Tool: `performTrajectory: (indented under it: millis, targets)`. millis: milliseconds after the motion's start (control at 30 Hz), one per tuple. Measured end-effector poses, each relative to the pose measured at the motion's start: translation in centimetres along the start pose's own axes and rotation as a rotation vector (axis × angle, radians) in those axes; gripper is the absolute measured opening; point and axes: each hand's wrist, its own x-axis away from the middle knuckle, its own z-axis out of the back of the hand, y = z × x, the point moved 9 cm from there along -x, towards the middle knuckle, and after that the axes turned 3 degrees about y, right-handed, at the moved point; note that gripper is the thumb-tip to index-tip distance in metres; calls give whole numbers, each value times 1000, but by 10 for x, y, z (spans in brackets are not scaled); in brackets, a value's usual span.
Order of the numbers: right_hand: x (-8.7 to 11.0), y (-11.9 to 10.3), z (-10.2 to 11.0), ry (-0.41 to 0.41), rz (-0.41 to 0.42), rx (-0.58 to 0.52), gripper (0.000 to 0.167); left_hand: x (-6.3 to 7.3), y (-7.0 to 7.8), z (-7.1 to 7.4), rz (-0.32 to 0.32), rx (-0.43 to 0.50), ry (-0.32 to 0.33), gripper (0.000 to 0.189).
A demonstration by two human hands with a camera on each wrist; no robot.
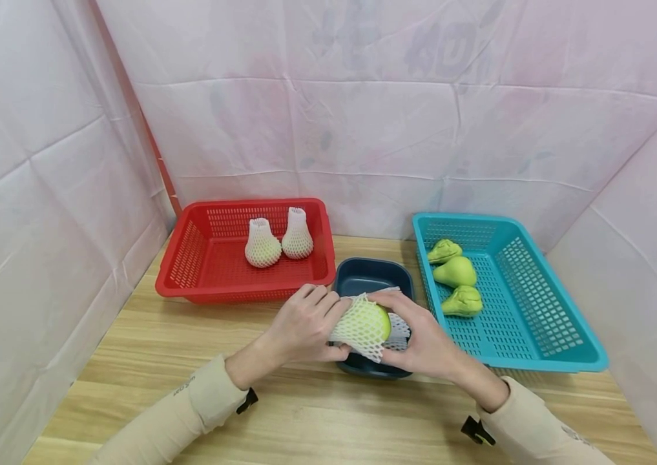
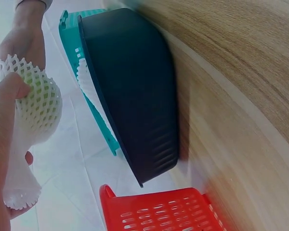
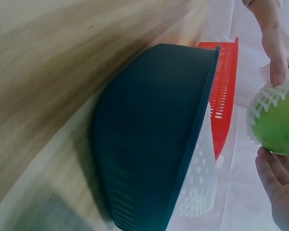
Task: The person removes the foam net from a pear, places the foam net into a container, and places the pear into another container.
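Observation:
A green pear (image 1: 385, 324) sits partly inside a white foam net (image 1: 357, 325), above a dark blue basin (image 1: 370, 284). My left hand (image 1: 308, 325) grips the narrow, net-covered end, with its thumb across the mesh in the left wrist view. On the other side, my right hand (image 1: 424, 336) holds the open rim of the net around the pear's round base. The base shows bare green in the right wrist view, with right fingertips (image 3: 266, 156) against it. More white foam netting (image 1: 399, 331) lies in the basin, partly hidden by the right hand.
A red basket (image 1: 206, 274) at the left holds two net-covered pears (image 1: 262, 248). At the right, a turquoise basket (image 1: 543, 310) holds three bare green pears (image 1: 457, 271) along its left side. Both baskets and the basin stand on a wooden table (image 1: 305, 413); cloth curtains (image 1: 363, 129) enclose it.

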Motion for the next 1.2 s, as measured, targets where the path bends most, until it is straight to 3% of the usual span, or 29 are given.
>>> performTrajectory:
  millis: [333, 500, 600, 700, 1200]
  targets:
    - [1, -20, 2, 61, 300, 431, 94, 4, 4, -5, -22, -9, -51, 63]
    - [3, -28, 0, 90, 435, 518, 92, 4, 6, -6, -24, 0, -61, 61]
    - [3, -31, 0, 107, 493, 561, 79, 5, 6, -8, -26, 10, -72, 62]
    - [4, -33, -1, 121, 527, 604, 68, 6, 7, -9, -27, 16, -82, 62]
    - [3, -39, 2, 166, 593, 659, 65, 7, 8, -12, -31, 23, -111, 57]
